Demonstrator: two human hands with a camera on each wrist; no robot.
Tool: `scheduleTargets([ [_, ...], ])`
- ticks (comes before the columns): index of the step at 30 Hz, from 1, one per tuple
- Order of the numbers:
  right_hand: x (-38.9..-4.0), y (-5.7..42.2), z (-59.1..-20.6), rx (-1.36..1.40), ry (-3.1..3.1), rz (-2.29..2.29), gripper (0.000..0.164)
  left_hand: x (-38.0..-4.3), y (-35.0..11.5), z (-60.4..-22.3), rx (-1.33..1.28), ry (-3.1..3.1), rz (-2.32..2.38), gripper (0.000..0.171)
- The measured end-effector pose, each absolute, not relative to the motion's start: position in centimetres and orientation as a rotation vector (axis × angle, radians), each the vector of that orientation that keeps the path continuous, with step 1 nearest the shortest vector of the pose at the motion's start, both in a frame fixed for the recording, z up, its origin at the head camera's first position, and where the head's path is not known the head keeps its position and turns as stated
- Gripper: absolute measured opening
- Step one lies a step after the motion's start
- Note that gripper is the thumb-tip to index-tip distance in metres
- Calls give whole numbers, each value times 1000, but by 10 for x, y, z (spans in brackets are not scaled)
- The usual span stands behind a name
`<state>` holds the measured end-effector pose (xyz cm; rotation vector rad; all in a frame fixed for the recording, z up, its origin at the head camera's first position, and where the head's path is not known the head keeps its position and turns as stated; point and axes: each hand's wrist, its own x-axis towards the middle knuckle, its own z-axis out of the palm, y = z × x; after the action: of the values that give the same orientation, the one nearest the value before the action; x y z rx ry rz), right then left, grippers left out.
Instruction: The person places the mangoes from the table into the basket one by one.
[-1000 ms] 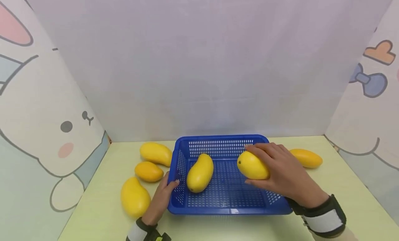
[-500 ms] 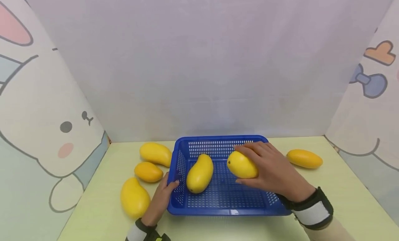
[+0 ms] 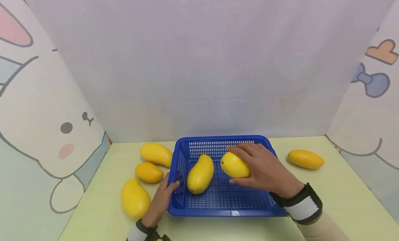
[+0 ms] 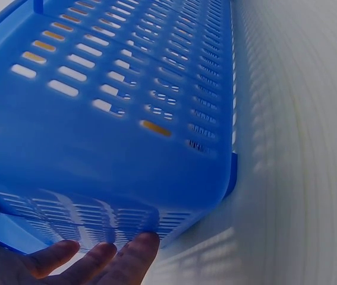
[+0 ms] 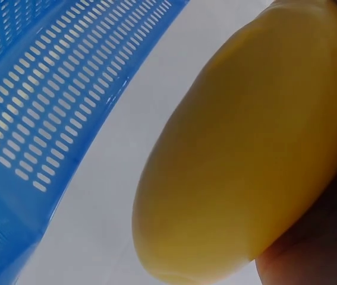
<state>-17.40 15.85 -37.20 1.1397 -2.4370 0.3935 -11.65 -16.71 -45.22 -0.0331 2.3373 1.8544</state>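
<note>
My right hand [image 3: 263, 166] grips a yellow mango [image 3: 234, 165] over the middle of a blue plastic basket [image 3: 230, 212]. In the right wrist view that mango [image 5: 233, 154] fills much of the picture, apart from the basket's slotted wall [image 5: 43, 113]. Inside the basket, on its left side, lies another yellow mango [image 3: 200, 174]. My left hand [image 3: 161, 199] holds the basket's left wall, its thumb over the rim. From the left wrist view, the fingertips [image 4: 141, 243] touch the outside of the slotted wall.
Left of the basket lie a yellow mango [image 3: 156, 154], a smaller orange-yellow one [image 3: 149, 172] and a large yellow one [image 3: 135, 198]. Another orange-yellow mango [image 3: 306, 159] rests on the pale table [image 3: 339, 189] to the right. A light wall [image 3: 199, 68] stands behind.
My right hand has moved left with its mango, from the basket's right side to its middle. The left hand and the basket stay nearly in place.
</note>
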Motion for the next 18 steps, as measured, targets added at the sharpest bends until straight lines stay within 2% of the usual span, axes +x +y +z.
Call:
scheduleTargets([
  [18,-188,149,-371,1183,-2482,366,84,-118,-167,-452,-33,2351,1859,47],
])
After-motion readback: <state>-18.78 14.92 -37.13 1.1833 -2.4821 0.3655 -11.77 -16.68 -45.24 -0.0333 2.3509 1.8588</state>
